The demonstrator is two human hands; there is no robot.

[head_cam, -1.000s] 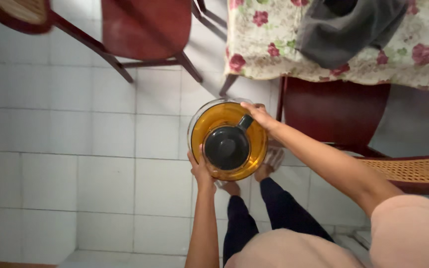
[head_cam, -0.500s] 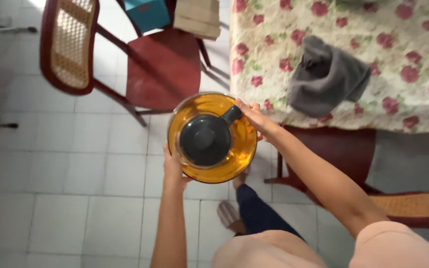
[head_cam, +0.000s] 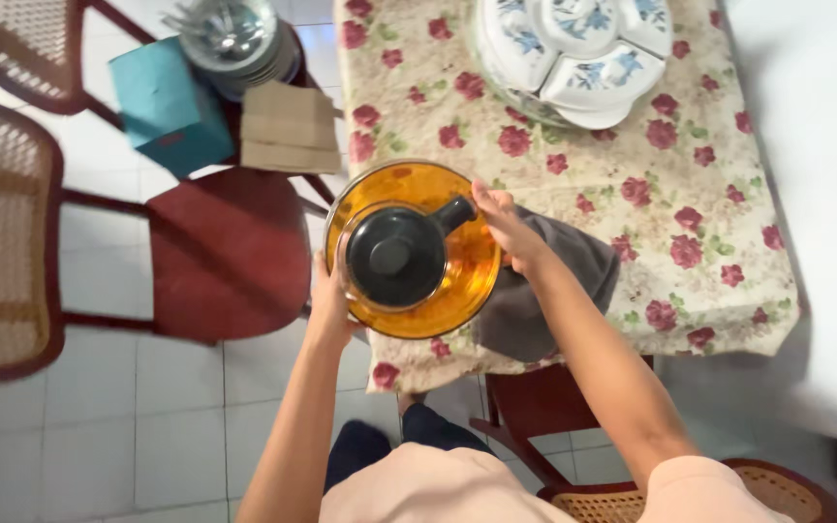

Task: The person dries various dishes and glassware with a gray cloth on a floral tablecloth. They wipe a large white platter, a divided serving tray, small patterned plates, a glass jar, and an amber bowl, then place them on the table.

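Observation:
I hold a round amber bowl with a black lid and knob between both hands. My left hand grips its near left rim. My right hand grips the far right rim beside the lid's black spout. The bowl hangs over the near left corner of a table with a rose-patterned cloth. A grey cloth lies on the table under my right forearm.
A white and blue sectioned dish stands at the table's far end. Left of the table are red cane-backed chairs; one carries a teal box, a brown bag and stacked shiny bowls. Another chair is tucked under the table by my legs.
I have walked forward with the bowl; it now hangs over the table corner instead of over the floor. The grey cloth now lies beneath my right arm. Both grips are unchanged.

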